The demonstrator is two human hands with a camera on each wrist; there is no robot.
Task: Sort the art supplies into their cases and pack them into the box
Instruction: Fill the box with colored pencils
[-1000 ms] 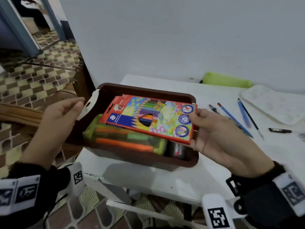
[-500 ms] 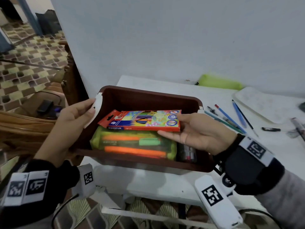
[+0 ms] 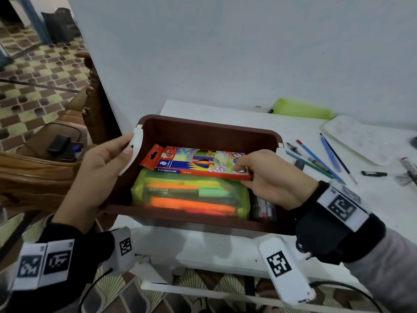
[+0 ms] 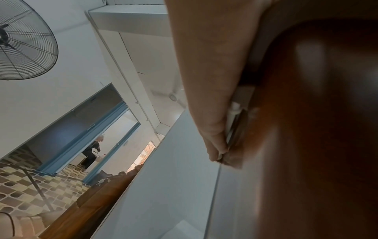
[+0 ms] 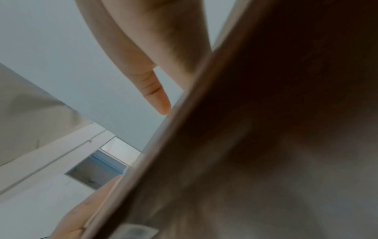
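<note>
Coloured pencil pack (image 3: pixel 198 162) inside brown box (image 3: pixel 209 132), atop green mesh case (image 3: pixel 191 195). Right hand (image 3: pixel 268 177) pinching pack's right end. Left hand (image 3: pixel 99 168) gripping box's white latch (image 3: pixel 135 147). Loose pens (image 3: pixel 325 159) on table (image 3: pixel 225 114) right.

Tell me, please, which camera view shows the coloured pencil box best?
The head view shows it best: the whole printed top of the coloured pencil box is visible inside the brown box, with the right hand holding its end. The right wrist view shows only a blurred dark surface, perhaps its underside. The left wrist view does not show it.
</note>
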